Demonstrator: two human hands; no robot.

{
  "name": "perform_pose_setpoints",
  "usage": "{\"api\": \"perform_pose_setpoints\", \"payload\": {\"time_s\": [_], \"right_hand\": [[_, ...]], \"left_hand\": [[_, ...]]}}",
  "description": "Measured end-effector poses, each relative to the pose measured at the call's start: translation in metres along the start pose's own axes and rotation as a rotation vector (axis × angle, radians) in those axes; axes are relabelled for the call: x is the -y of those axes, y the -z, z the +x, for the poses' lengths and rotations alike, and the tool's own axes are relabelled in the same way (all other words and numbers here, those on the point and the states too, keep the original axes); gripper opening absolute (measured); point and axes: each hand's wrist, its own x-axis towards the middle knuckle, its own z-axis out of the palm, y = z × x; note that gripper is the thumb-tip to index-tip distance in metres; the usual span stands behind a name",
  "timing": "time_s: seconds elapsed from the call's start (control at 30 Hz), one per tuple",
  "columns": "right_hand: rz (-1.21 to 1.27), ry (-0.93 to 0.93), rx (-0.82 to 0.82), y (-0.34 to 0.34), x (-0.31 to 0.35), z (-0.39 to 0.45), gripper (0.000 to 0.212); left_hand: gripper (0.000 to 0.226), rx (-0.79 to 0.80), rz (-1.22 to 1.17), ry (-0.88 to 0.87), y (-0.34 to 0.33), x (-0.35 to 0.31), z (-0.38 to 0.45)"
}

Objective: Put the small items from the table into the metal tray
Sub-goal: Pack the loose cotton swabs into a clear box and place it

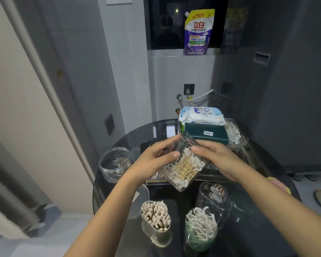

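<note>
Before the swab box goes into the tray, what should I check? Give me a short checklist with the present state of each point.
1. Both hands hold the swab box: ok. Left hand on its left side, right hand on its right.
2. Box clear of the table: ok, it is lifted and tilted.
3. Box lid closed: cannot tell through the clear plastic.
4. Free space in the tray: cannot tell; the hands and box cover most of it, and a green box stands at its far end.
5. Low path clear: not ok, a clear cup stands just in front.
</note>
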Motion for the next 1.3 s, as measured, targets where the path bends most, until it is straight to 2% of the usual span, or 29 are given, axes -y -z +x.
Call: {"api": "perform_pose_setpoints", "payload": {"time_s": [0.1, 0.33, 0.5, 0.6, 0.67, 0.73, 0.77, 0.9, 1.03, 1.13, 1.2, 1.3], "right_hand": [[-0.032, 0.002, -0.016, -0.003, -0.004, 0.001, 0.055], [0.074, 0.003, -0.085, -0.013, -0.007, 0.006, 0.025], [0.107, -0.058, -0.082, -0.014, -0.009, 0.007, 0.028], [0.144, -0.059, -0.078, -0.014, -0.008, 0.009, 0.024], [0.200, -0.055, -0.091, -0.014, -0.007, 0.011, 0.020], [0.245, -0.056, -0.109, -0.012, -0.006, 0.012, 0.022], [0.261, -0.054, -0.116, -0.011, -0.007, 0.011, 0.028], [0.355, -0.061, -0.078, -0.007, -0.008, 0.010, 0.044], [0.446, -0.125, 0.020, -0.005, -0.005, 0.011, 0.053], [0.444, -0.220, 0.021, -0.005, -0.002, 0.012, 0.064], [0.422, -0.267, 0.001, -0.006, -0.002, 0.012, 0.063], [0.438, -0.276, -0.019, -0.009, -0.004, 0.012, 0.053]], "left_hand": [[0.045, 0.015, 0.030, 0.000, -0.001, 0.001, 0.001], [0.043, 0.009, 0.075, 0.001, -0.006, -0.004, 0.003], [0.044, 0.081, 0.083, 0.044, -0.008, -0.006, 0.002], [0.052, -0.036, 0.078, 0.072, -0.008, -0.001, 0.005], [0.046, -0.216, -0.059, 0.086, -0.007, 0.003, 0.012], [0.042, -0.335, -0.202, 0.178, -0.001, 0.008, 0.017], [0.043, -0.336, -0.270, 0.254, 0.003, 0.008, 0.018], [0.057, -0.146, -0.574, 0.543, 0.008, 0.005, 0.015], [0.053, -0.203, -0.641, 0.497, 0.006, 0.009, 0.020], [0.039, -0.209, -0.638, 0.453, 0.003, 0.008, 0.020], [0.037, -0.198, -0.637, 0.449, 0.002, 0.008, 0.019], [0.048, -0.182, -0.615, 0.463, 0.001, 0.012, 0.020]]}}
